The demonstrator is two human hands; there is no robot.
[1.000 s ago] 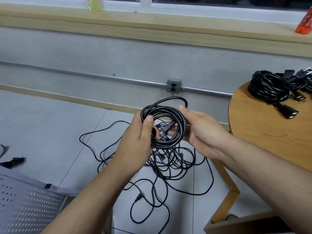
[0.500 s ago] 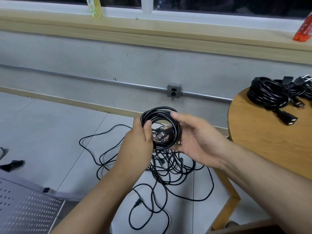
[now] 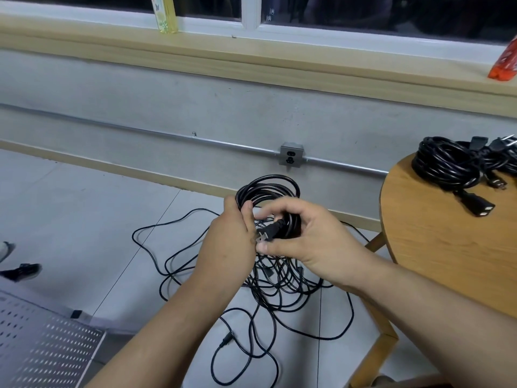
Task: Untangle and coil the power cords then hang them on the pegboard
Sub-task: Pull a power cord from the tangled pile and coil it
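At the centre of the frame my left hand (image 3: 232, 242) grips the left side of the coiled power cord (image 3: 265, 189), thumb curled over its loops. My right hand (image 3: 316, 245) pinches the cord's plug (image 3: 270, 232) against the coil. Below my hands, tangled cords (image 3: 279, 284) sprawl on the floor. The pegboard (image 3: 47, 345) lies at lower left; more coiled cords (image 3: 444, 166) sit on the round wooden table (image 3: 436, 247) at right.

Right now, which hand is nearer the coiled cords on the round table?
Right. The right hand pinches the plug, left of the table coils; the left hand grips the held coil farther left.
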